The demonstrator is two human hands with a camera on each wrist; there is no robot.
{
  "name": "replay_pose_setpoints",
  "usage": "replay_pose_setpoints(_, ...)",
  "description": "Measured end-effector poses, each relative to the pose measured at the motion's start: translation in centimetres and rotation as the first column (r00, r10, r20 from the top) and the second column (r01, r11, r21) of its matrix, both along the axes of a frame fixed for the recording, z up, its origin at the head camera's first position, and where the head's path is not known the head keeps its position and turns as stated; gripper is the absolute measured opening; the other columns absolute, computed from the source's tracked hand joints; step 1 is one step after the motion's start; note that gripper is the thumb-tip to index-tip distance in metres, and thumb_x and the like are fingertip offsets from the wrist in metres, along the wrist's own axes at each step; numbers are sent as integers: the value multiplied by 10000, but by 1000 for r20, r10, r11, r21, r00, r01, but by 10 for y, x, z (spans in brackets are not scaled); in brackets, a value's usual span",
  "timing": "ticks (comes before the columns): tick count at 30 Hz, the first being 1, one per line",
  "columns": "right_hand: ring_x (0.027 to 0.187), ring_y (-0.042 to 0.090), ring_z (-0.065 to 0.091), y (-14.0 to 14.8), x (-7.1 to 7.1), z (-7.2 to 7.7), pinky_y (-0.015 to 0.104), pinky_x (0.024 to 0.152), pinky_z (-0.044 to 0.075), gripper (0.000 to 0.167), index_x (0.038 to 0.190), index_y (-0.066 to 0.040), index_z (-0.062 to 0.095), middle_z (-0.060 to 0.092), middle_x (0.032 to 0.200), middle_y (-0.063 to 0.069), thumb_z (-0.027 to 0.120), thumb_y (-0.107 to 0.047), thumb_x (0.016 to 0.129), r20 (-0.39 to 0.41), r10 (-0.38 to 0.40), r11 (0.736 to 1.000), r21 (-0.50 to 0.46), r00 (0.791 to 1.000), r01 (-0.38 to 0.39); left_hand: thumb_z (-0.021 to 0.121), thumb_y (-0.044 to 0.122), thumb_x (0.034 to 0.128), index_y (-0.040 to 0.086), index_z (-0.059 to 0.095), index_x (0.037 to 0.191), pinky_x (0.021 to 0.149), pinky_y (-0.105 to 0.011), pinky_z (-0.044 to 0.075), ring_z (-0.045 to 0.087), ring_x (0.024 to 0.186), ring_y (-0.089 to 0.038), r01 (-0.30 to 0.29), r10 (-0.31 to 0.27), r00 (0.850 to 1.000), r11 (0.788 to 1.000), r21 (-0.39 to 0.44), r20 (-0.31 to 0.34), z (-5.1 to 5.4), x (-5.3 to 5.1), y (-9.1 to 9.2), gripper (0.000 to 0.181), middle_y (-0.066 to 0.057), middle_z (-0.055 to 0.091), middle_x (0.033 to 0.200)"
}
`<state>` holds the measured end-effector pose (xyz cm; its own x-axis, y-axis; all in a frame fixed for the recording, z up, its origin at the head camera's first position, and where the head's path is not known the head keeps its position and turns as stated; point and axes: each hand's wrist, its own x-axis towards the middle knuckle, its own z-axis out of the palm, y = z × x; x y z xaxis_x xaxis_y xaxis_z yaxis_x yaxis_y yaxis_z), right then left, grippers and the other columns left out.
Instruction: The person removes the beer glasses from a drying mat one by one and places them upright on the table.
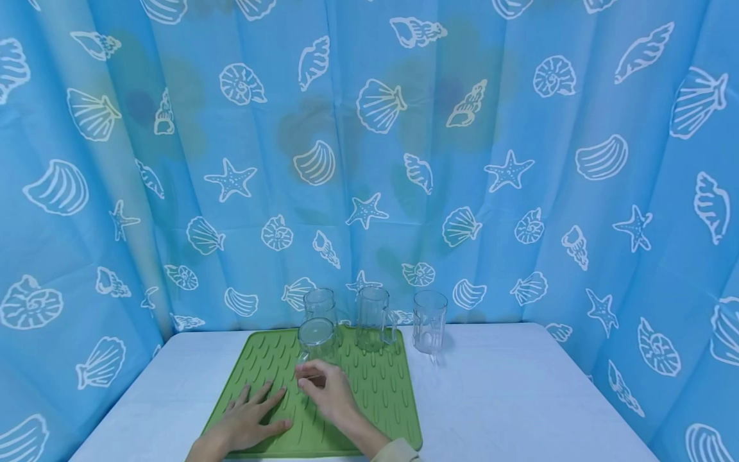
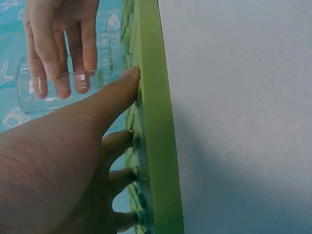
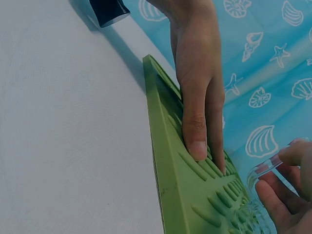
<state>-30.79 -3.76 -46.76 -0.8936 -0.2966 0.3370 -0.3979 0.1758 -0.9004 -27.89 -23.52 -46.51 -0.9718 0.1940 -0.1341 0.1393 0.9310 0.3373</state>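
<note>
My left hand [image 1: 248, 420] lies spread on the green drying mat [image 1: 375, 398], its fingertips touching the ridged surface near the mat's front left. Over the mat, my right hand [image 1: 331, 393] holds a clear glass mug [image 1: 317, 337]. In the right wrist view, its thumb and fingers pinch the mug's handle [image 3: 265, 168]. Behind the held mug stands another glass mug [image 1: 319, 298], partly hidden by it. A third mug [image 1: 372, 321] with its handle to the right is on the mat's back part.
One more glass mug [image 1: 430, 321] stands on the white tablecloth [image 1: 508, 398], right of the mat. A blue curtain [image 1: 404, 192] with white shell prints hangs behind and along both sides of the table.
</note>
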Motion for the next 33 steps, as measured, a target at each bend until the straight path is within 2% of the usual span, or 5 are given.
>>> replay_pose_setpoints(11,908,114,709,-3,-1,-1,148,805,548,213,1122,-126,702,742,1031,9,689,-123,909,-57,-36,999,-2,998,36,567,655,878,186,430,1494,1036,-819,170,126,1404,-640,-1,1,1000,1000,5,4,2,0,1,785,-183,299,1594)
replay_pose_setpoints(19,872,80,713,-1,0,-4,137,776,551,208,1131,-92,692,740,1039,125,660,-105,926,-110,-58,998,-26,992,55,569,659,875,194,428,1496,1041,-813,175,129,1410,-630,-7,7,1000,1000,-3,6,1,-1,2,788,-171,298,1597)
replay_pose_setpoints(25,851,66,707,2,0,-6,123,748,550,205,1115,-85,696,742,1007,131,665,-74,913,-118,-70,997,-23,991,68,574,633,888,186,427,1498,1039,-813,179,132,1405,-636,4,-4,1000,1000,-2,3,2,0,3,771,-180,298,1594)
replay_pose_setpoints(33,824,50,705,8,-2,-6,116,708,554,177,1073,-85,708,746,949,58,671,-61,901,-168,-91,996,-9,982,90,565,646,885,184,427,1498,1041,-813,176,131,1406,-635,2,-2,1000,1000,-3,3,1,-1,2,780,-179,300,1593)
